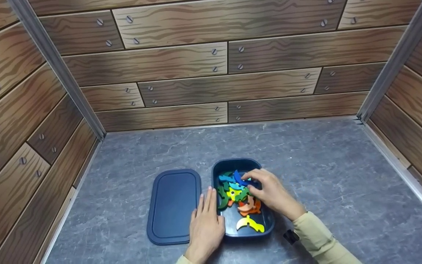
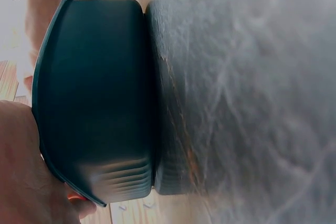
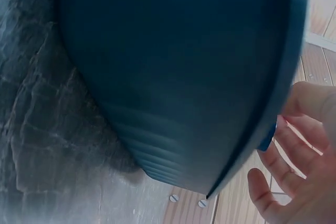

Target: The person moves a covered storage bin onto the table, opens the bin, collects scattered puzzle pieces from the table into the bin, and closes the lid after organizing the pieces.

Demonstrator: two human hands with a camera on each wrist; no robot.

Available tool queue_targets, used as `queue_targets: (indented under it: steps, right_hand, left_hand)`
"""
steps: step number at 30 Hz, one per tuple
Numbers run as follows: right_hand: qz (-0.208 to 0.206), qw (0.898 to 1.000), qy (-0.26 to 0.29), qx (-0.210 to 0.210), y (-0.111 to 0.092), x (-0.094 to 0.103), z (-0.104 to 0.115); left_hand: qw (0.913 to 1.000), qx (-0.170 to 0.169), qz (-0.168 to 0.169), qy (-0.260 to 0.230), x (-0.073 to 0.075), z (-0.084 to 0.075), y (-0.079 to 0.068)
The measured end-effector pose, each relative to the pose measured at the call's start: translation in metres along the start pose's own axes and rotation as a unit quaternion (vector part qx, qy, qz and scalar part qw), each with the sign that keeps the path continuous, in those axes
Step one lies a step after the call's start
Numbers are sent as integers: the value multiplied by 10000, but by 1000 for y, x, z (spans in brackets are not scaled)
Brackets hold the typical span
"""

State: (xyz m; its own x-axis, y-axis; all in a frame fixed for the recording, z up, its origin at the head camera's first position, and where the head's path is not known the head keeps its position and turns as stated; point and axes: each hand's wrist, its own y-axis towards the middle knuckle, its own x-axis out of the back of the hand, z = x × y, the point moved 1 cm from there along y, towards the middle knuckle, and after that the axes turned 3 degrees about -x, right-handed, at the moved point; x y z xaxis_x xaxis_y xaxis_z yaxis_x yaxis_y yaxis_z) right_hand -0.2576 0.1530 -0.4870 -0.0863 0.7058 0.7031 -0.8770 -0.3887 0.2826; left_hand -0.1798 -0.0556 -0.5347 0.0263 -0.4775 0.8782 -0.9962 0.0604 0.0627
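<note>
A dark blue plastic box [image 1: 249, 234] holds several flat colourful puzzle pieces [image 1: 233, 192] in green, yellow, blue and orange, some shaped like animals. My right hand [image 1: 269, 190] reaches in over the box's right rim. Its thumb and fingertips pinch a dark blue piece [image 1: 238, 178], whose edge also shows by the fingers in the right wrist view [image 3: 268, 137]. Along the left rim lies my left hand [image 1: 206, 225], fingers straight and pointing away from me. A yellow curved piece [image 1: 250, 223] sits apart at the box's near end.
The box's dark blue lid [image 1: 174, 207] lies flat on the grey marbled table [image 1: 306, 157], left of the box. A small black object [image 1: 291, 237] shows beside the right sleeve. Wood-patterned panels [image 1: 181, 62] wall the table at the back and both sides.
</note>
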Motion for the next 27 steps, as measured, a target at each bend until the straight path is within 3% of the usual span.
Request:
queue_targets:
  steps: [16, 27]
  right_hand:
    - [102, 9994, -316, 135, 2, -10, 0]
    - [-141, 9991, 0, -388, -8, -14, 1]
  left_hand:
    - [10000, -11, 11, -55, 0, 0, -1]
    - [10000, 27, 44, -23, -1, 1, 0]
